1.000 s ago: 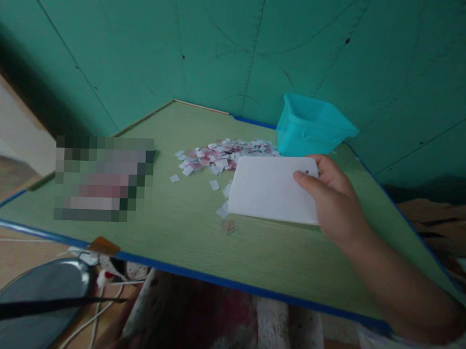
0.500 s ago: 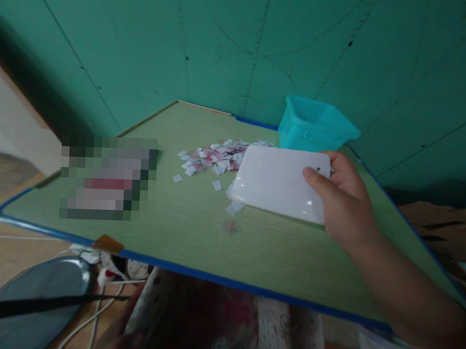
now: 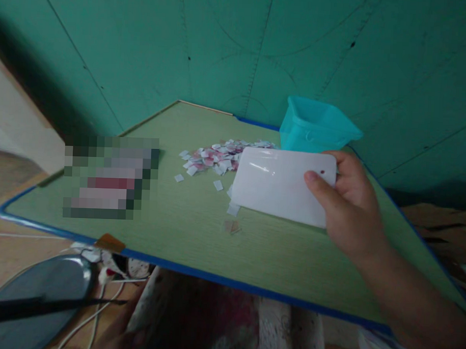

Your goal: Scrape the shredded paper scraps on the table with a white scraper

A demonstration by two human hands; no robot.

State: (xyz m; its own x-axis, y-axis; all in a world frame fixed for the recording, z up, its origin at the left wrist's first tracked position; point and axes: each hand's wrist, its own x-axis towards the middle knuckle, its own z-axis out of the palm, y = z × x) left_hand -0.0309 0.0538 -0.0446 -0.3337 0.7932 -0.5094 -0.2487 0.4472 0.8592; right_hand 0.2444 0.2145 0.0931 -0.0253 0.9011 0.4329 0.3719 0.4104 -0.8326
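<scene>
The fingers (image 3: pixel 346 165) of the right hand (image 3: pixel 352 214) are closed on the right end of a white rounded rectangular plastic plate (image 3: pixel 278 186). The thumb (image 3: pixel 317 180) lies across the near face, and the other fingers wrap behind the top edge. A small dark hole (image 3: pixel 323 172) sits just beyond the thumb tip. The plate is tilted over the right part of the desk (image 3: pixel 253 261); whether its lower edge contacts the surface cannot be determined.

A pile of white and pink paper scraps (image 3: pixel 218 157) lies on the desk just beside the plate's upper left corner. Loose scraps (image 3: pixel 234 210) lie along its left edge. A teal plastic bin (image 3: pixel 318 129) stands at the far corner of the desk, behind the plate and near the fingers. The far sides of the desk meet a teal wall (image 3: pixel 107 53).

An orange tape patch (image 3: pixel 109 242) is fixed on the desk's blue edge strip (image 3: pixel 232 285). Left of the scraps, a pixelated area (image 3: pixel 110 178) hides whatever lies there.

Below the desk, a dim blurred shape at the lower frame edge may be the left hand (image 3: pixel 122 338); the state of its fingers cannot be determined.
</scene>
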